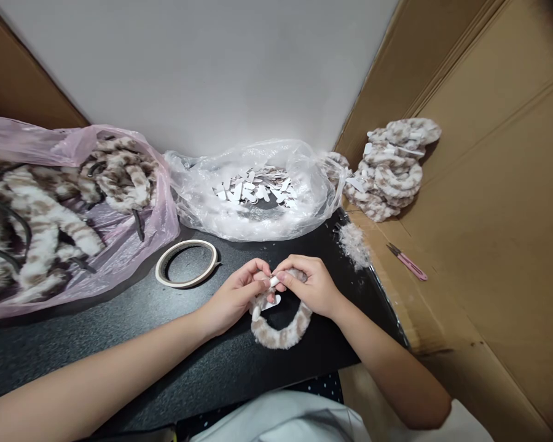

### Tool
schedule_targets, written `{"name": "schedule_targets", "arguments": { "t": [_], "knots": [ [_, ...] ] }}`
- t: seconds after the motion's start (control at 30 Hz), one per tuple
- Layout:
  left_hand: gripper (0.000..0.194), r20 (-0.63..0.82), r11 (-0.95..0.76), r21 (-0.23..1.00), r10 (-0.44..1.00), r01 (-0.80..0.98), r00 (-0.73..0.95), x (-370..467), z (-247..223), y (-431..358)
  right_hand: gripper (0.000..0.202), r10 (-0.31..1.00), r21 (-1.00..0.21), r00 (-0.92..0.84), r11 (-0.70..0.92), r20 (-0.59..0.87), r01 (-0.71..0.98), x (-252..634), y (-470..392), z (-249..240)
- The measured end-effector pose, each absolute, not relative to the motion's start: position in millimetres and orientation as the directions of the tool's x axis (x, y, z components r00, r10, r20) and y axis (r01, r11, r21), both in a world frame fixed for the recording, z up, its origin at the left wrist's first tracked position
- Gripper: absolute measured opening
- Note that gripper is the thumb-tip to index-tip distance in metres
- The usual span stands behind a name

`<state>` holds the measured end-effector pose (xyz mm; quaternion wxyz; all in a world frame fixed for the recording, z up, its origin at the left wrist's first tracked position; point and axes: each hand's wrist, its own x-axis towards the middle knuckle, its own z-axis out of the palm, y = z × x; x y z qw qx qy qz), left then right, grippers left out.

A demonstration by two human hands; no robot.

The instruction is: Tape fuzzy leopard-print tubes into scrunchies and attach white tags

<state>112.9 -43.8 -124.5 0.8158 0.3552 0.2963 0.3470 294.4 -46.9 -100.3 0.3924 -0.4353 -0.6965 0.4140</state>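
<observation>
The black worktop (pixel 203 377) carries an open pink bag (pixel 164 228) at left and a smaller clear bag (pixel 198 215) beside it. In front of the clear bag, the left hand (pixel 239 291) and right hand (pixel 317 285) pinch the far side of a furry ring (pixel 281 336), a small white strip (pixel 275 281) in their grasp.

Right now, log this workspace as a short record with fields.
Left hand: at the small white piece on a fluffy white-and-brown plush ring
Right hand: gripping the same ring
Left: translucent pink plastic bag with plush pieces
Ahead: clear plastic bag with flat white tags
Nearby: thin cream-coloured tape roll, flat on the black tabletop
Right: stacked white-and-brown plush rings; pink-handled metal snips on brown cardboard
</observation>
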Motion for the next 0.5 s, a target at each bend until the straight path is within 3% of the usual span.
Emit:
{"name": "schedule_targets", "arguments": {
  "t": [0.23,0.5],
  "knots": [
    [0.025,-0.210,0.520,0.779,0.743,-0.350,0.636,112.0,-124.6,-43.4,0.020,0.973,-0.986,-0.226,0.075,0.039,0.151,293.7,-46.6,-109.5],
    [0.024,-0.205,0.508,0.793,0.742,-0.336,0.639,112.5,-121.6,-45.2,0.032,0.949,-0.993,-0.302,-0.108,-0.091,-0.041,287.7,-46.9,-108.5]
  ]
}}
